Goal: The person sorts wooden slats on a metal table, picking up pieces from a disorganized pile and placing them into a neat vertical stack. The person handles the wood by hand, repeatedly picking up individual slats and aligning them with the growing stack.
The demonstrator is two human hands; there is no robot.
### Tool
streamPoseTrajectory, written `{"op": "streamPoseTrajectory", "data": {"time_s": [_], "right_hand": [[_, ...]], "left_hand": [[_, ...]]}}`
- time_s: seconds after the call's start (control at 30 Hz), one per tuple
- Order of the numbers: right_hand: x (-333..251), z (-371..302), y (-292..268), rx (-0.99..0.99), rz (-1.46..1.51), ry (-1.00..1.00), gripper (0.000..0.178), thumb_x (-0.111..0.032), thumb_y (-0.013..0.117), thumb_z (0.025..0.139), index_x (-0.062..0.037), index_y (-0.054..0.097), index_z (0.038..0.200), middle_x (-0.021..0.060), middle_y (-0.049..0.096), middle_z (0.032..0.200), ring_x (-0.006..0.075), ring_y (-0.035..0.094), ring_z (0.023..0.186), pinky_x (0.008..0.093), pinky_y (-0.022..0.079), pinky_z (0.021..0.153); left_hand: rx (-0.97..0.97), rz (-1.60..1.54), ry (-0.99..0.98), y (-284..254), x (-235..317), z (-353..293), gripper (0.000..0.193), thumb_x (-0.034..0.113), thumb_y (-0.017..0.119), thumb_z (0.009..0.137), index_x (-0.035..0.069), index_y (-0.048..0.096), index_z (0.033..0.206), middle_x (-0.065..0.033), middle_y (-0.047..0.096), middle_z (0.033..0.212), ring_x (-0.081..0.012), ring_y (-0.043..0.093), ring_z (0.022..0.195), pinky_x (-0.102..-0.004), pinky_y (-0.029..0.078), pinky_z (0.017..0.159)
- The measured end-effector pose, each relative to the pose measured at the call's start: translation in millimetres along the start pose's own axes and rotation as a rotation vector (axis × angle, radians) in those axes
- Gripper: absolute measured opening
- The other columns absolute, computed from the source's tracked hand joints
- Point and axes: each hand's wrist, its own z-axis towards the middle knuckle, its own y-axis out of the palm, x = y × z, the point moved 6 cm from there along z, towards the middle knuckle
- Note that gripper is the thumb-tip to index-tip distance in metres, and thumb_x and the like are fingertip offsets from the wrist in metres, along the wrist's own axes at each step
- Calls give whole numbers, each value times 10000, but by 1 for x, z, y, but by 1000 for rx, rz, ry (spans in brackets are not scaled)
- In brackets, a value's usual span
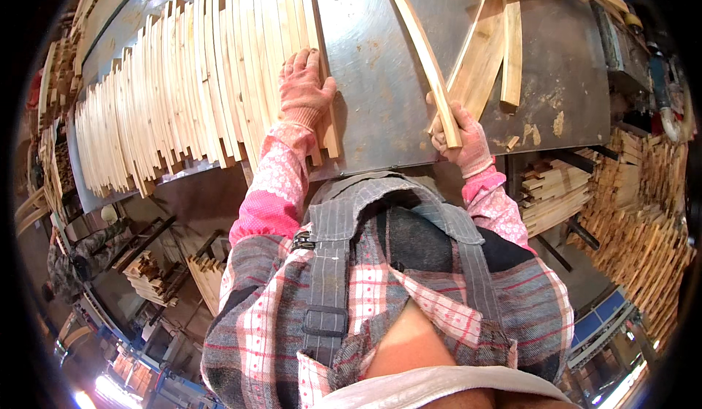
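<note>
Pale wood, a slender sawn strip (420, 41), is grasped by its near end in the gloved right hand (468, 142), slanting over the grey metal tabletop (369, 105). It should prove light, stiff and hardly slippery, best gripped by its edges near mid-length. The gloved left hand (304, 94) is laid flat on the row of battens (208, 65), nothing clenched. The strip's far end is cut off; some right fingers are hidden.

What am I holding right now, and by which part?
Your right hand holds a wooden strip by its near end; your left hand rests on other strips.
</note>
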Motion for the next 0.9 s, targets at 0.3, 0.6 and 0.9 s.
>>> {"op": "streamPoseTrajectory", "data": {"time_s": [0.3, 0.6, 0.9], "right_hand": [[10, 5, 13, -265, 377, 75, 755, -541, 432, 1084, 66, 353, 1527, -10, 453, 663, 103, 405, 518, 282, 367, 500], [12, 11, 22, -560, 661, 85, 670, -299, 482, 1071, 89, 256, 1568, -68, 288, 659, 64, 350, 491, 281, 363, 537], [13, 14, 18, -169, 225, 72, 682, -514, 494, 1068, 80, 516, 1403, -16, 472, 613, 101, 413, 457, 270, 352, 458]], "left_hand": [[-28, -17, -30, -1, -2, -1, 716, 348, 691, 862, 38, 515, 1483, -166, 468, 1548, -368, 385, 1466, -491, 261, 1238], [-58, -33, -45, -3, 1, -1, 709, 322, 683, 887, 43, 486, 1508, -171, 448, 1564, -384, 347, 1486, -480, 247, 1252], [-7, -10, -50, 1, -4, -2, 727, 379, 679, 845, 64, 519, 1480, -137, 439, 1573, -350, 355, 1482, -490, 234, 1254]]}}
